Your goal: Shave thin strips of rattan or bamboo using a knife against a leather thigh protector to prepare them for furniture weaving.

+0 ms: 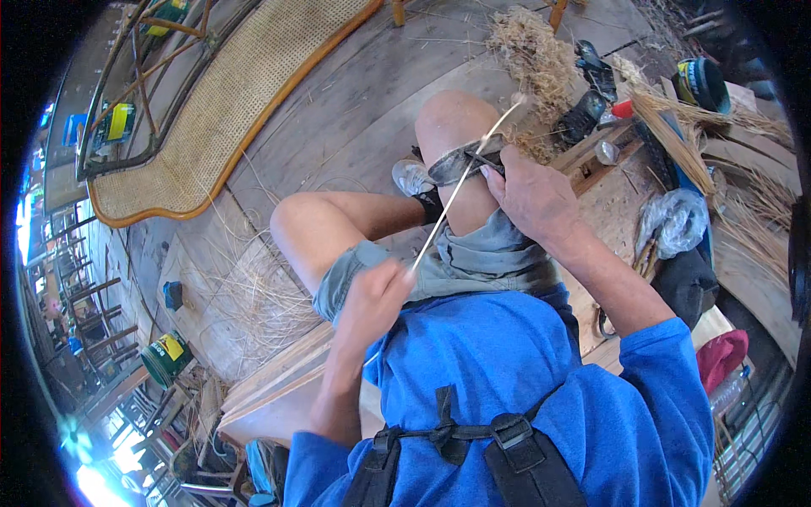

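Observation:
A pale, thin cane strip [449,203] runs slantwise from my left hand [372,300] up over my raised right knee. The left hand is closed around its near end and slightly blurred. A dark band [454,165] wraps the leg just below the kneecap. My right hand [539,193] rests against that band with its fingers closed on a thin dark tool [485,160] that looks like a knife blade. The strip crosses the band beside this tool, and its far end sticks out past the knee. The fingers partly hide the tool.
Loose cane strands [262,291] litter the wooden floor at left. A woven cane panel [228,93] with a wooden edge lies beyond them. Fibre shavings [530,52] are heaped ahead. At right are dark sandals [581,117], cane bundles [676,135] and a plastic bag [673,221].

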A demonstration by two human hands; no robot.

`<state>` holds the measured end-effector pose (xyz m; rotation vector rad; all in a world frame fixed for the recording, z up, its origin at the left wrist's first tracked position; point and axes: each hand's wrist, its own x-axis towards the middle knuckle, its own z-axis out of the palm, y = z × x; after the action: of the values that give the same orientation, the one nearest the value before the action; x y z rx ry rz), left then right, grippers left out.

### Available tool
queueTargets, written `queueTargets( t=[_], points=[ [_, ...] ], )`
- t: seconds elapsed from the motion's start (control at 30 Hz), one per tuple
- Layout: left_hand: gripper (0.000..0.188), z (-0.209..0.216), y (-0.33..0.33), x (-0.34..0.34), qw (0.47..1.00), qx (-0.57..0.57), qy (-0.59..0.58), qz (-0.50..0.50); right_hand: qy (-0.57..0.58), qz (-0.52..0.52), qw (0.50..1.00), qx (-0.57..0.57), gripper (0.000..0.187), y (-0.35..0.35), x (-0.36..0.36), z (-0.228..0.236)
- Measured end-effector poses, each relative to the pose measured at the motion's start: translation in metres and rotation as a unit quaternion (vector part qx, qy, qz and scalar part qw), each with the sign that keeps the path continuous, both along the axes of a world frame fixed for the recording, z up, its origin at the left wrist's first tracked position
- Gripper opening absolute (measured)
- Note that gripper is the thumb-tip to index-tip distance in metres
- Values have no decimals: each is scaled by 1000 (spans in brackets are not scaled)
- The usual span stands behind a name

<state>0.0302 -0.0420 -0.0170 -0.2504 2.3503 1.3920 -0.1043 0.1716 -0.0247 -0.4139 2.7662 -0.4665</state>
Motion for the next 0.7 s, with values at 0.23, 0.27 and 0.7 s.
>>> queueTargets(
  t=[0.23,0.27,0.7],
  points=[
    [28,33,-58,138,967,2,-235,99,38,31,999,-3,31,-12,-2,-9],
    [28,33,-57,140,970,-69,-218,79,39,32,999,-4,31,-14,-3,-9],
    [33,-19,55,-102,994,-93,60,-2,41,1,999,-9,31,-3,6,1]
  ],
)
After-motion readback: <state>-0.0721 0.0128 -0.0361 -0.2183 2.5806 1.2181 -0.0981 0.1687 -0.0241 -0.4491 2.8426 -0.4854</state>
